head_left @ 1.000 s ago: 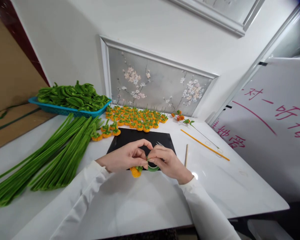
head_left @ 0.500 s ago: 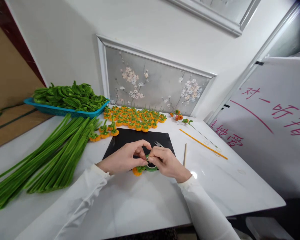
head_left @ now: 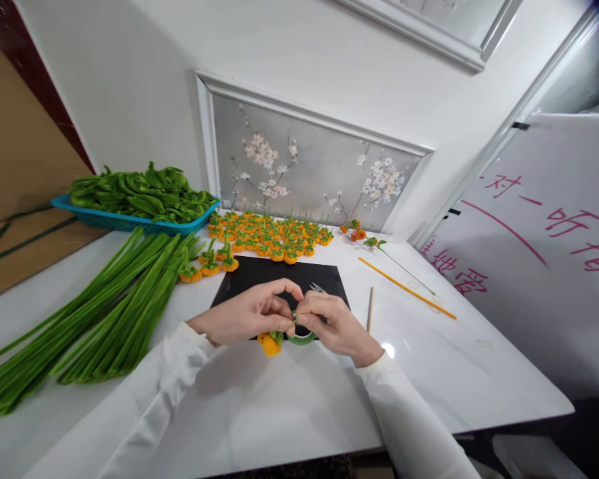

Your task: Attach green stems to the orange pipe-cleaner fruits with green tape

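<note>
Beneath my left hand (head_left: 259, 309) hangs an orange chenille flower (head_left: 270, 344) with a green base. My left thumb and fingers are closed on its green stem end. The fingertips of my right hand (head_left: 334, 326) are pinched together right beside them, touching or nearly touching the left ones. Whatever small green bit lies between the right fingers is too hidden to name. Behind and below the fingertips shows a roll of green tape (head_left: 303, 340), partly covered by the hands. Scissors (head_left: 317, 288) lie on the black mat (head_left: 247, 273) just beyond.
Many orange flowers (head_left: 274, 236) stand stem-up at the back. On the left lie green chenille stems (head_left: 114, 313) and a blue tray (head_left: 144, 225) of green leaves (head_left: 144, 193). To the right are a wooden stick (head_left: 370, 309), an orange stem (head_left: 406, 287) and a flower spray (head_left: 359, 233).
The orange flower has turned and shifted slightly left beneath my left hand, showing more of its face. Both hands keep nearly the same place and pinch.
</note>
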Demonstrator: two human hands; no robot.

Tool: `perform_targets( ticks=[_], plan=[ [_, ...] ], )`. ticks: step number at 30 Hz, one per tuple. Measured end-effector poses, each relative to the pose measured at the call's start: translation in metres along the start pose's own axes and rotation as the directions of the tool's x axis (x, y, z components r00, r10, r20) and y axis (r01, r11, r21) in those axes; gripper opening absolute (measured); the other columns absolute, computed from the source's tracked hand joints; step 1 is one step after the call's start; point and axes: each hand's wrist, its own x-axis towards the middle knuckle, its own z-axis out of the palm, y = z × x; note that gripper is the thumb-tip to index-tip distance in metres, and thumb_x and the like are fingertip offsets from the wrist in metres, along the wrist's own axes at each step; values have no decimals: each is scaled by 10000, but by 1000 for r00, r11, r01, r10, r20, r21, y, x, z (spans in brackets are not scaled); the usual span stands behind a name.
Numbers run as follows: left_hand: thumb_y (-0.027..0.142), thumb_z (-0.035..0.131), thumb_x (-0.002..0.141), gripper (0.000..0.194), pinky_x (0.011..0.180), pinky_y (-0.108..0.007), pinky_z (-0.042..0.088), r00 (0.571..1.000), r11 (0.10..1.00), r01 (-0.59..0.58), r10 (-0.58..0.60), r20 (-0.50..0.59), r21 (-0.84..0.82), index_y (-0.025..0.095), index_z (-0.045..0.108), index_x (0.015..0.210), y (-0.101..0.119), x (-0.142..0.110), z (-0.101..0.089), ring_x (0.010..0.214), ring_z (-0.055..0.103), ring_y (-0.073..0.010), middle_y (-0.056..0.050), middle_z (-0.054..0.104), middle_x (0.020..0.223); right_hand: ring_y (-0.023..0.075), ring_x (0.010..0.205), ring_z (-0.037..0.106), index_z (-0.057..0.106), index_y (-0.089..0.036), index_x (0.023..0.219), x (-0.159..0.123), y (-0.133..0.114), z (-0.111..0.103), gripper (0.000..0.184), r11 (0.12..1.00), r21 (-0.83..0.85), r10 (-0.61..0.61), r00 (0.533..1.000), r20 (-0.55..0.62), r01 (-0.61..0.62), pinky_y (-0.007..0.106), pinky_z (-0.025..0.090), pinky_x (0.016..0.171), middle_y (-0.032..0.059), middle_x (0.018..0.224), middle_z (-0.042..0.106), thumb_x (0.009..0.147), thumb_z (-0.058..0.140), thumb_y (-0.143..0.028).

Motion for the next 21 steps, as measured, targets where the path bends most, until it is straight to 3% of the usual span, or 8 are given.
perform_targets(
  ticks=[5, 9, 17, 21],
  plan=[
    [201, 692, 703, 374, 616, -250, 450, 998, 1000, -8, 8, -61, -1, 200, 473, 1007, -2, 3, 4, 666, 572, -119, 22, 618, 762, 120, 624, 463, 528, -174, 668, 0, 1, 1, 277, 999, -24, 22, 1000, 18, -21, 245, 364, 584, 7, 667, 494, 918, 447, -263],
    [155, 684, 686, 317, 568, -220, 425, 991, 999, -22, 19, -129, -26, 186, 479, 927, -7, 8, 8, 600, 535, -94, 52, 578, 676, 115, 616, 461, 529, -173, 680, 0, 4, 3, 257, 998, -58, 31, 999, 44, -29, 240, 352, 574, 4, 671, 499, 914, 454, -244],
    [158, 668, 718, 362, 585, -241, 462, 991, 991, -69, 55, -121, -112, 199, 436, 993, -5, 6, 4, 602, 593, -108, 40, 618, 689, 122, 651, 469, 509, -183, 710, 4, -1, 4, 258, 999, -31, 29, 999, -28, -30, 242, 378, 628, -1, 687, 508, 936, 416, -266],
    [170, 656, 748, 343, 583, -243, 466, 994, 990, -77, 68, -83, -115, 202, 431, 1004, -7, 6, 3, 612, 609, -119, 30, 626, 690, 121, 645, 464, 520, -178, 713, 3, -2, 3, 280, 999, -25, 29, 1000, 7, -29, 244, 364, 612, 7, 697, 507, 942, 406, -292]
  ],
)
